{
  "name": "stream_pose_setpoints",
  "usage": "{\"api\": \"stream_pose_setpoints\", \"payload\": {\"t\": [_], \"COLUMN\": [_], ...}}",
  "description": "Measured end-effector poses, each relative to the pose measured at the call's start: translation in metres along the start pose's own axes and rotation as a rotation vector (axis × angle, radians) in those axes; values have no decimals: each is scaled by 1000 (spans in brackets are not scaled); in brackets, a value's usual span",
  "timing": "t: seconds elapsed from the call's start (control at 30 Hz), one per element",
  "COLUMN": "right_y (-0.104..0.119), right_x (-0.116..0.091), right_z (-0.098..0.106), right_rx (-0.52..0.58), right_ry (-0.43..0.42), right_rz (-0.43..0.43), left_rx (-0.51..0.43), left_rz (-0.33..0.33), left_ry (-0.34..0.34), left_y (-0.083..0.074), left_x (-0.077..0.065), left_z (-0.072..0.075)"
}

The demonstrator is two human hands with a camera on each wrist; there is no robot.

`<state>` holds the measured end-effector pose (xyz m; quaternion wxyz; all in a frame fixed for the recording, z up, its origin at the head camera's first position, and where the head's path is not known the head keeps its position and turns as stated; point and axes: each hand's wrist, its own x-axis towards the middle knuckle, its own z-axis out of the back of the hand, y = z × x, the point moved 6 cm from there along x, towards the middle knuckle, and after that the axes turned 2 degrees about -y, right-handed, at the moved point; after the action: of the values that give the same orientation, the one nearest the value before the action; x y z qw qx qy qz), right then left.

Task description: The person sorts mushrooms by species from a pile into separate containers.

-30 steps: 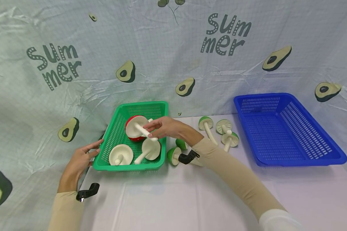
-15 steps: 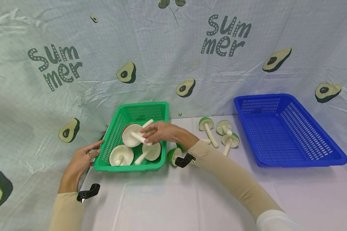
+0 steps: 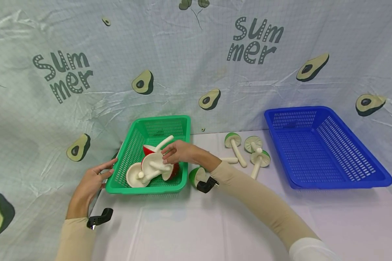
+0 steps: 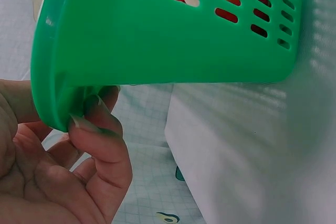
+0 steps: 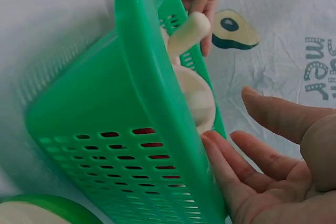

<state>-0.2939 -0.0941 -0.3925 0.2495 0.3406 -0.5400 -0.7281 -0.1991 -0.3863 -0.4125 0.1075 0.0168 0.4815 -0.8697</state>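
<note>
In the head view my left hand (image 3: pixel 93 177) is at the left side of the green basket (image 3: pixel 117 189). The left wrist view shows its fingers (image 4: pixel 107 153) curled under the basket's rim. Over the basket's right side, my right hand (image 3: pixel 179 152) has thumb and fingers parted, with nothing between them. Just left of its fingertips lies a toy mushroom (image 3: pixel 151 161), pale underside up, resting on other red-capped toy mushrooms. A stem (image 5: pixel 191 32) pokes above the rim in the right wrist view, where my fingers are right at the rim.
Several green-capped toy mushrooms (image 3: pixel 232 139) lie on the white-covered table (image 3: pixel 183 224) between the baskets, some partly behind my right arm. A blue basket (image 3: pixel 339 183) stands at the right. An avocado-print cloth (image 3: pixel 183 54) hangs behind.
My right hand has lowered the red-capped mushroom toward the basket's front and let it go onto the others there. My left hand has stayed at the rim.
</note>
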Motion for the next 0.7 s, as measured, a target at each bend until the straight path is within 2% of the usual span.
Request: {"api": "stream_pose_setpoints", "payload": {"t": [0.13, 0.47, 0.57, 0.7], "right_y": [2, 1, -1, -3], "right_x": [-10, -37, -48, -65], "right_z": [8, 32, 38, 44], "right_rx": [-46, 13, -4, -37], "right_ry": [-59, -99, -111, -104], "right_rz": [45, 105, 110, 125], "left_rx": [0, -7, 16, 104], "left_rz": [5, 34, 45, 41], "left_ry": [8, -18, -33, -67], "left_y": [0, 2, 2, -5], "left_x": [-1, -2, -2, -3], "left_z": [-1, -2, -3, -4]}}
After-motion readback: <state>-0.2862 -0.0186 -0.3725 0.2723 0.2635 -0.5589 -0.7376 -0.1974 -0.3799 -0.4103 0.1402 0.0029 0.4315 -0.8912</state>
